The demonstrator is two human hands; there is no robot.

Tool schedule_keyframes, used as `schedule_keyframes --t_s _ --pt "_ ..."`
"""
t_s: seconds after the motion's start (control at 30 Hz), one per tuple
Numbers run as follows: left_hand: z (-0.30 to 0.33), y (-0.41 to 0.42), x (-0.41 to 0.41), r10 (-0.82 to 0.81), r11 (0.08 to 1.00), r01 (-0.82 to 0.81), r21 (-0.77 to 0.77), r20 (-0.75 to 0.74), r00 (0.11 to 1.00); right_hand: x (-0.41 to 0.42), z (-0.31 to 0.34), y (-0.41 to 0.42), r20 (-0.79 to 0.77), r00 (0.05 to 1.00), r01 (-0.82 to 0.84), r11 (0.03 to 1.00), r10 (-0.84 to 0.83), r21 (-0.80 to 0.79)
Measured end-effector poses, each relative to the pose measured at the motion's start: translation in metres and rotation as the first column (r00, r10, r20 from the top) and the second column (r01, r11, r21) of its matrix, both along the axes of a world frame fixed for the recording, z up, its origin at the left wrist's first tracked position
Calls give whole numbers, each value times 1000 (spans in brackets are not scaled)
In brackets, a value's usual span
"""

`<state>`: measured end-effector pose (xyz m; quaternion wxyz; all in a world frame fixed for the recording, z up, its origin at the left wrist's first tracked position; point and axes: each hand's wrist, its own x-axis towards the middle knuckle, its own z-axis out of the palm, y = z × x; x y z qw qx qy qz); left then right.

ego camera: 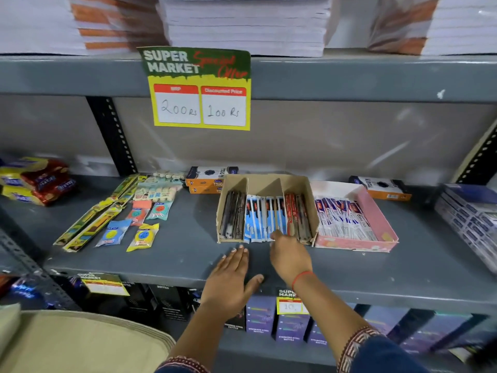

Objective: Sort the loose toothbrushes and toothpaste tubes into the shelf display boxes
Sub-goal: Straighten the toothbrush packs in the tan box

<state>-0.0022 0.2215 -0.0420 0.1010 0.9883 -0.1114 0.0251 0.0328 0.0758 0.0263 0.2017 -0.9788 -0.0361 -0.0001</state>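
Observation:
A brown cardboard display box [298, 181] with three compartments sits on the grey shelf [188, 254]. Dark packs fill its left slot, blue toothbrush packs [262, 219] the middle, red tubes [293, 214] the right. Beside it on the right, a pink box [376, 219] holds white and blue toothpaste tubes [341, 219]. My right hand [289, 254] touches the front ends of the blue packs with its fingertips; whether it grips one I cannot tell. My left hand [232, 275] rests flat and open on the shelf in front of the box.
Long yellow-green packs [94, 216], small round packets [142, 235] and pale packets [158, 189] lie loose at the left. Orange and black boxes [207, 179] stand behind. Red and yellow packets [35, 181] sit far left, grey stacked packs [468, 216] far right. A price sign [199, 90] hangs above.

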Motion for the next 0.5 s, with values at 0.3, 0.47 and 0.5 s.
schedule_keyframes --t_s 0.3,0.47,0.5 --pt "-4 1 5 9 996 -2 -86 78 997 21 -4 38 -195 981 -19 1000 14 -20" --pt "-3 1 4 7 997 0 -79 87 996 27 -5 35 -178 984 28 1000 -27 -1" --pt "-2 1 4 6 997 0 -75 81 997 29 -5 33 -179 983 51 999 -50 2"
